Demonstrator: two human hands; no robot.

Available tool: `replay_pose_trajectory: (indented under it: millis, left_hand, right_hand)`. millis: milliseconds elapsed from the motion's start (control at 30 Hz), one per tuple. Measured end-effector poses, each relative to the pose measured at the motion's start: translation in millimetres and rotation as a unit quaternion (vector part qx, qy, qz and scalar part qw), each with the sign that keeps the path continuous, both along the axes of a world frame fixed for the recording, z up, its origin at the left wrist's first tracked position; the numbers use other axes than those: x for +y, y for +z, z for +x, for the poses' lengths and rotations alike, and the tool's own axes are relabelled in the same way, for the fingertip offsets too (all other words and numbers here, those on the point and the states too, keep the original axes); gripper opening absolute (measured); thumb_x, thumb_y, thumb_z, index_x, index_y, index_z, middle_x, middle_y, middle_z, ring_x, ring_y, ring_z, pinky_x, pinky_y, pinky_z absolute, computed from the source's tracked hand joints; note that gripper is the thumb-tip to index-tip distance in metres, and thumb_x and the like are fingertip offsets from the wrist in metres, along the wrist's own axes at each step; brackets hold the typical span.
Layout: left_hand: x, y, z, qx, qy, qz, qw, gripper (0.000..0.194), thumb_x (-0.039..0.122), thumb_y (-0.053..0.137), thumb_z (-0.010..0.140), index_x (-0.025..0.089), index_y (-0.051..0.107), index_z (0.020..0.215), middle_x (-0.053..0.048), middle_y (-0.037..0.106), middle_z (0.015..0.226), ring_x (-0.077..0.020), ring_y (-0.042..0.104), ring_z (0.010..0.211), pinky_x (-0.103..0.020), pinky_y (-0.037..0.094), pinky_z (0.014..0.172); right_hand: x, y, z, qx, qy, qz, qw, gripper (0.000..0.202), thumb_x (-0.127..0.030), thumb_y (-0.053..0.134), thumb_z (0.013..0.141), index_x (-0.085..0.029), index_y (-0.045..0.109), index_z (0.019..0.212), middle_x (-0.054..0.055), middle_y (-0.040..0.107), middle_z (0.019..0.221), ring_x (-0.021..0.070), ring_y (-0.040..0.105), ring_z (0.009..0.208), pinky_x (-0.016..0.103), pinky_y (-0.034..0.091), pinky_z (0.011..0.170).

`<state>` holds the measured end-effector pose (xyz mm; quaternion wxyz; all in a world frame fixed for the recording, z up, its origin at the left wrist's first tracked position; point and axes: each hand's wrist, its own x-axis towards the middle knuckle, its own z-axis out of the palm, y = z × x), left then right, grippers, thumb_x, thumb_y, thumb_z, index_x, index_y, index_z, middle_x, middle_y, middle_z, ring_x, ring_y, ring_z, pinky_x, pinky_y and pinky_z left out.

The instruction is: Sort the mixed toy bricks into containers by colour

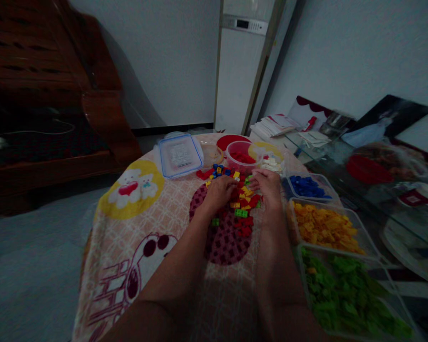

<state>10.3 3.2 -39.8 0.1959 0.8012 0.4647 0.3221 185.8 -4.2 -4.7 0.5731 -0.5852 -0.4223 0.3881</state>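
Mixed toy building bricks (246,193) in red, yellow, green and blue lie in a loose pile on the cloth-covered table (178,204). My left hand (220,191) is at the left side of the pile, its fingers curled down; whatever is under the fingertips is hidden. On the pile's right side is my right hand (267,184), fingers bent and a little apart, close to a small green brick (248,180). A larger green brick (240,213) and several red bricks (245,227) lie nearer to me, between my forearms.
Beyond the pile stand a round tub (228,153) with red bricks and a blue-rimmed lid (181,156). White bricks (272,164) lie at the back right. Along the right are clear boxes of blue (308,186), yellow (324,228) and green bricks (349,294), beside a glass table (371,204).
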Motion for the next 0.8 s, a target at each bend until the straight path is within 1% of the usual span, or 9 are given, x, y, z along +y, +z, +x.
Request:
replay_pose_trajectory:
  millis: [133, 200, 333, 500, 567, 667, 733, 800]
  left_hand:
    - [-0.6, 2.8, 1.3, -0.061, -0.031, 0.027, 0.997, 0.029, 0.011, 0.058, 0.09, 0.021, 0.079, 0.107, -0.007, 0.078, 0.113, -0.0207, 0.071, 0.109, -0.035, 0.055, 0.103]
    - [-1.0, 3.9, 2.4, -0.073, -0.047, 0.034, 0.996, 0.03, 0.009, 0.057, 0.089, 0.021, 0.079, 0.105, -0.007, 0.078, 0.111, -0.0203, 0.071, 0.108, -0.035, 0.055, 0.102]
    - [-1.9, 4.5, 5.1, -0.092, -0.063, 0.033, 0.993, 0.028, 0.009, 0.056, 0.089, 0.019, 0.079, 0.101, -0.008, 0.078, 0.109, -0.0206, 0.072, 0.105, -0.035, 0.055, 0.099]
    - [-3.5, 7.1, 5.2, -0.108, -0.071, 0.022, 0.991, 0.028, 0.009, 0.058, 0.088, 0.02, 0.08, 0.102, -0.007, 0.079, 0.109, -0.0198, 0.072, 0.105, -0.033, 0.055, 0.098]
    - [-1.8, 9.5, -0.3, -0.11, -0.049, 0.017, 0.993, 0.027, 0.011, 0.059, 0.088, 0.02, 0.08, 0.102, -0.007, 0.079, 0.11, -0.0202, 0.072, 0.105, -0.033, 0.055, 0.099]
    - [4.0, 12.8, -16.0, -0.103, 0.028, 0.002, 0.994, 0.026, 0.014, 0.06, 0.087, 0.019, 0.081, 0.101, -0.007, 0.079, 0.106, -0.0212, 0.072, 0.098, -0.033, 0.055, 0.097]
    - [8.4, 13.9, -28.6, -0.099, 0.087, -0.013, 0.991, 0.026, 0.014, 0.06, 0.086, 0.018, 0.082, 0.1, -0.007, 0.08, 0.099, -0.0214, 0.071, 0.092, -0.032, 0.055, 0.092]
    - [11.4, 14.3, -39.8, -0.098, 0.137, -0.031, 0.985, 0.027, 0.016, 0.059, 0.085, 0.017, 0.082, 0.099, -0.006, 0.079, 0.092, -0.021, 0.071, 0.086, -0.03, 0.054, 0.086]
  right_hand:
    - [-4.0, 2.2, -5.7, -0.048, 0.087, -0.033, 0.995, 0.015, -0.03, 0.067, 0.078, -0.017, 0.071, 0.082, -0.003, 0.066, 0.056, 0.0102, 0.058, 0.041, 0.017, 0.041, 0.036]
    - [-5.3, 4.0, -8.5, -0.062, 0.114, -0.051, 0.99, 0.013, -0.029, 0.067, 0.078, -0.017, 0.071, 0.08, -0.003, 0.064, 0.054, 0.01, 0.056, 0.04, 0.017, 0.039, 0.036]
    - [-5.7, 4.4, -9.2, -0.066, 0.116, -0.062, 0.989, 0.008, -0.025, 0.067, 0.077, -0.019, 0.067, 0.072, -0.004, 0.063, 0.052, 0.0098, 0.056, 0.039, 0.017, 0.041, 0.037]
    - [-3.4, -2.5, -0.3, -0.048, 0.107, -0.054, 0.992, 0.007, -0.025, 0.069, 0.074, -0.018, 0.067, 0.072, -0.002, 0.065, 0.052, 0.0114, 0.058, 0.04, 0.018, 0.042, 0.036]
    - [-1.1, -4.4, 4.0, -0.029, 0.074, -0.043, 0.996, 0.009, -0.026, 0.07, 0.074, -0.018, 0.067, 0.072, -0.002, 0.065, 0.052, 0.0122, 0.059, 0.04, 0.018, 0.043, 0.035]
    - [4.4, -5.3, 10.5, 0.018, -0.034, 0.002, 0.999, 0.012, -0.028, 0.071, 0.074, -0.018, 0.065, 0.073, -0.003, 0.064, 0.051, 0.0123, 0.059, 0.039, 0.019, 0.045, 0.036]
    - [8.6, -5.9, 15.2, 0.054, -0.121, 0.045, 0.99, 0.014, -0.031, 0.071, 0.075, -0.019, 0.062, 0.075, -0.004, 0.063, 0.051, 0.0125, 0.06, 0.04, 0.019, 0.048, 0.037]
    - [12.2, -7.2, 20.5, 0.088, -0.196, 0.086, 0.973, 0.015, -0.032, 0.07, 0.077, -0.019, 0.061, 0.077, -0.004, 0.064, 0.054, 0.013, 0.062, 0.044, 0.02, 0.052, 0.041]
